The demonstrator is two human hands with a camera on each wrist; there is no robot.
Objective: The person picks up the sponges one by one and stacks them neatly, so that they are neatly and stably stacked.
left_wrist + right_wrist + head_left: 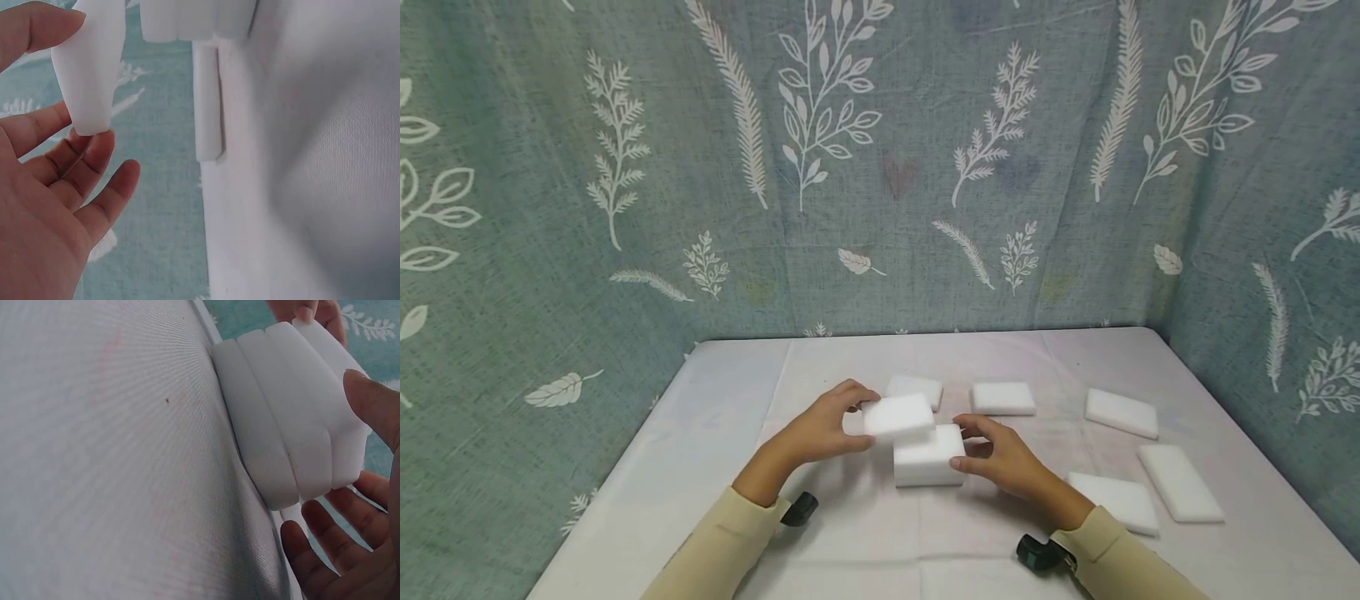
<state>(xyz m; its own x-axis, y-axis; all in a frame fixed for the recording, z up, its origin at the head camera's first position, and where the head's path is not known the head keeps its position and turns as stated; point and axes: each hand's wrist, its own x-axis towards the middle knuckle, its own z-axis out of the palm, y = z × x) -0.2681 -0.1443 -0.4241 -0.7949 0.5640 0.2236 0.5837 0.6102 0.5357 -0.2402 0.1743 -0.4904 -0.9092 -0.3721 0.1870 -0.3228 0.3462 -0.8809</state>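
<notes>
Pinching a flat, rectangular white block of foam-like material [897, 416] with the left hand [827, 425], between thumb and bent fingers, lifted by its left end over a stack of matching white blocks [928, 468]. Gripping the right end of that stack with the right hand [1003, 457], parted to the stack's width, thumb at the near corner, index finger at the far one. Behind both hands, long beige sleeves [730, 542] and dark wrist-worn devices [800, 508].

Underneath, a tabletop [842, 550] spread with creased white cloth, faintly mottled with pink. Lying flat on it: one loose white block [925, 387] just behind the raised one, a second loose block [1003, 398] beside it, a third loose block [1122, 413] farther right, then a pair of loose blocks [1180, 483] close together near the right forearm. Around back and sides, grey-green fabric [895, 283] printed with white leaves and sprigs.

Clear from the left wrist, though blurred together from the head: three layers in the stack, plus a strip of green between stack and raised block. Visible from the right wrist: lower fingertips beside the stack's end, and a tiny dark speck [167, 400] on the cloth.
</notes>
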